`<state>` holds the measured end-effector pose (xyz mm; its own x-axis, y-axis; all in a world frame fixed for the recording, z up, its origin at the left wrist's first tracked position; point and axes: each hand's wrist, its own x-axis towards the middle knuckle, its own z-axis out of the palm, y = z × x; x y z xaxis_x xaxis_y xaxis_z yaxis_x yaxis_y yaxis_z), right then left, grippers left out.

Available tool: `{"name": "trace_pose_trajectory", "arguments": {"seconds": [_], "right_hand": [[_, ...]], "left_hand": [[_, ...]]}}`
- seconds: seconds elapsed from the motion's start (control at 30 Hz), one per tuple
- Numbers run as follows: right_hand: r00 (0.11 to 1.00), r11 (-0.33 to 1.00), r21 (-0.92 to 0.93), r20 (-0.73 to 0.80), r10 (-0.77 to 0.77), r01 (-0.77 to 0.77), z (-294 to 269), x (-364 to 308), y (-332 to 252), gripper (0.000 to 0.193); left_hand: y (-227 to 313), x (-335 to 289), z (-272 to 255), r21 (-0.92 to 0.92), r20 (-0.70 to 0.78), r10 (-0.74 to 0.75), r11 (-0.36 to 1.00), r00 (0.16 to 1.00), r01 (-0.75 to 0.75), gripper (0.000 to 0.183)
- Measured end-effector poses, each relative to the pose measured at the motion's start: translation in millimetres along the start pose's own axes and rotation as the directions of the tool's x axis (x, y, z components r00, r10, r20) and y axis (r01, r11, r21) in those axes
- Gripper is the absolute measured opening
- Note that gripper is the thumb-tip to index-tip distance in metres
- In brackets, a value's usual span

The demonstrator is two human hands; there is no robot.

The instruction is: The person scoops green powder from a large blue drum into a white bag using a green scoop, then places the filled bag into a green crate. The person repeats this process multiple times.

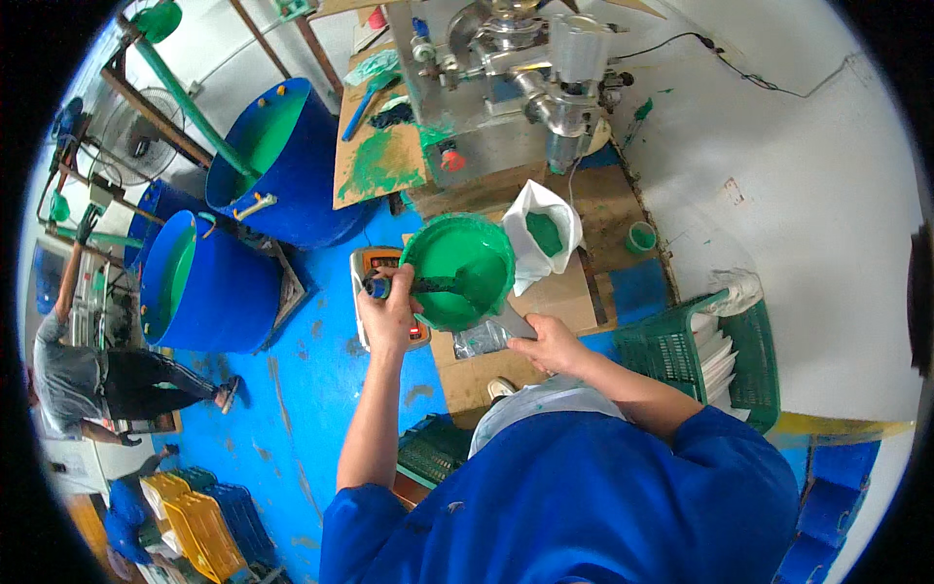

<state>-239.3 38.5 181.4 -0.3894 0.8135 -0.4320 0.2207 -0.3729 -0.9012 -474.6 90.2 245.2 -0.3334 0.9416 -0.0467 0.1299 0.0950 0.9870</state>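
My right hand [553,346] is closed round the grey handle of a round dipper [435,255]. Thick green liquid coats the dipper's inside, and its rim is smeared green. My left hand [391,310] grips a dark-handled tool [430,285] whose far end lies in the green liquid; I cannot make out its exact kind. The left fingers are also close to the dipper's rim. Just right of the dipper stands an open white bag [522,255] with green material inside. Partly beneath the dipper and my left hand is an orange and white scale [374,261].
A metal filling machine [574,92] has its nozzle above the bag. Blue vats [229,302] of green liquid stand at left, near another person [73,380]. A green crate [759,365] holds white bags at right. A small cup [640,237] sits beyond the white bag.
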Motion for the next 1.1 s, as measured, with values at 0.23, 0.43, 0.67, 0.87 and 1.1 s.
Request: {"name": "trace_pose_trajectory", "arguments": {"seconds": [0.23, 0.43, 0.67, 0.87, 1.1], "right_hand": [[0.999, 0.997, 0.077, -0.035, 0.007, -0.004, -30.2, -24.3, 5.7, 0.022], [0.999, 0.991, 0.128, -0.027, -0.021, 0.024, -80.0, -37.9, 17.8, 0.02], [0.994, 0.995, 0.074, -0.081, -0.066, 0.072, -156.6, -62.9, 33.8, 0.022], [0.962, 0.972, -0.198, -0.217, -0.167, 0.124, -236.1, -110.8, 60.3, 0.024], [0.945, 0.991, -0.074, -0.316, 0.081, -0.11, -310.0, -183.5, 106.6, 0.023]], "left_hand": [[-8.3, -4.8, 26.0, -0.286, -0.107, -0.082, 0.957, 0.991, 0.048, 0.019], [-10.2, -19.8, 67.4, -0.427, -0.149, -0.113, 0.904, 0.982, 0.039, 0.022], [7.1, -37.1, 137.2, -0.425, -0.203, -0.168, 0.903, 0.965, 0.068, 0.022], [11.7, -42.5, 170.7, -0.45, -0.274, -0.135, 0.893, 0.952, -0.003, 0.024], [-22.5, -40.1, 231.3, -0.024, -0.309, 0.138, 0.988, 0.941, -0.152, 0.012]]}}
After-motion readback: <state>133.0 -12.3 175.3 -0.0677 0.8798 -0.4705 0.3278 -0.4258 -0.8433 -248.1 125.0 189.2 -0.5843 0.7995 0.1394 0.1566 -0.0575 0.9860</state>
